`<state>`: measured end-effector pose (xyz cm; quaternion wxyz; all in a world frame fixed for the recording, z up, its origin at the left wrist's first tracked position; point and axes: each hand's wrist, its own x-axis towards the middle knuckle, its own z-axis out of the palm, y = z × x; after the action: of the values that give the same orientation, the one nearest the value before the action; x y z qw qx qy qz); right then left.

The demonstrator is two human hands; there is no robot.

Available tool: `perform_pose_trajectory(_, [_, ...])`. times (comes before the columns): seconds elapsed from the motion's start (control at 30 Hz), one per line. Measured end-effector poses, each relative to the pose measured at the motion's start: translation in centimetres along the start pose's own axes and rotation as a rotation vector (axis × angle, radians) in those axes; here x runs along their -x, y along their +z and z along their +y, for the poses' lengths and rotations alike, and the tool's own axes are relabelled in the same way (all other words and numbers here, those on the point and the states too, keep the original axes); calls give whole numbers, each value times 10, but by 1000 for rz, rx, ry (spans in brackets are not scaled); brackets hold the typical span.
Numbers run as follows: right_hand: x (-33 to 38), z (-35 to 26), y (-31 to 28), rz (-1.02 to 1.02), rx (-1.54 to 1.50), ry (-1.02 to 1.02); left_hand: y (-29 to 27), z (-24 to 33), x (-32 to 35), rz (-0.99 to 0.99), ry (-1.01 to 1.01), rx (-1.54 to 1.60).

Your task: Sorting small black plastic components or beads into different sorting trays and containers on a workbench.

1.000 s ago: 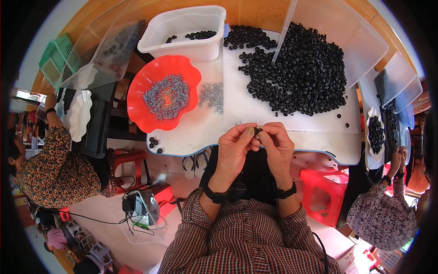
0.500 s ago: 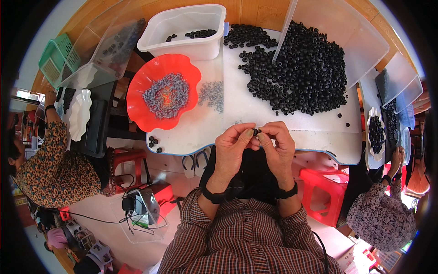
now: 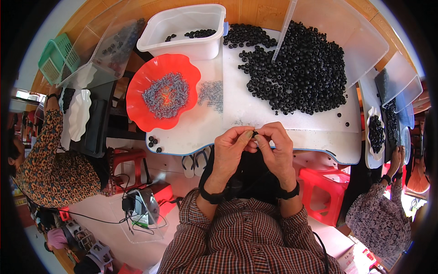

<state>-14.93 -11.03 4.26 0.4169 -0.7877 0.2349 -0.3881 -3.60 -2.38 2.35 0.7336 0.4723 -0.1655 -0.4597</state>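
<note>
Close to the table's front edge, my left hand [image 3: 229,147] and my right hand [image 3: 276,148] meet fingertip to fingertip. Between them they pinch a small round black part [image 3: 254,134], mostly covered by the fingers. A large heap of similar black parts [image 3: 305,68], some showing a hole, spreads over the table beyond my right hand. To the left stands a wavy-rimmed red bowl [image 3: 191,75] with many tiny greyish translucent pieces [image 3: 159,96] in it. More tiny pieces [image 3: 211,96] lie loose on the white table [image 3: 232,91] beside the bowl.
A white tub [image 3: 182,46] with a few black parts stands at the back. A clear bin [image 3: 353,41] lies tipped behind the heap. Several black parts [image 3: 154,141] sit at the front left corner. Other people work left [image 3: 59,169] and right [image 3: 381,219]; a red stool [image 3: 319,192] stands below.
My fingers have shifted slightly around the black part, and my right hand's grip has turned a little. At the left, the neighbouring person's arm has reached farther forward; the right-hand person's hands have shifted slightly.
</note>
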Motion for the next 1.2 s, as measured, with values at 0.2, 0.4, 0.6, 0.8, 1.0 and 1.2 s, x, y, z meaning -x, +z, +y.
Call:
perform_pose_trajectory(0.2, [1,-6,4,1,25,-27,3,6,3,5,-35,16])
perform_pose_trajectory(0.4, [4,-6,6,14,126,-75,3,2,3,11,-3,-24])
perform_pose_trajectory(0.6, [7,-3,5,6,-21,4,-5,-2,-1,-16,-57,23])
perform_pose_trajectory(0.8, [12,1,3,89,-214,106,-12,2,-4,-161,-92,319])
perform_pose_trajectory(1.0, [15,5,4,159,-352,214,-16,-1,-4,-205,-93,411])
perform_pose_trajectory(1.2, [17,15,8,175,-312,218,-16,2,-2,-191,-96,419])
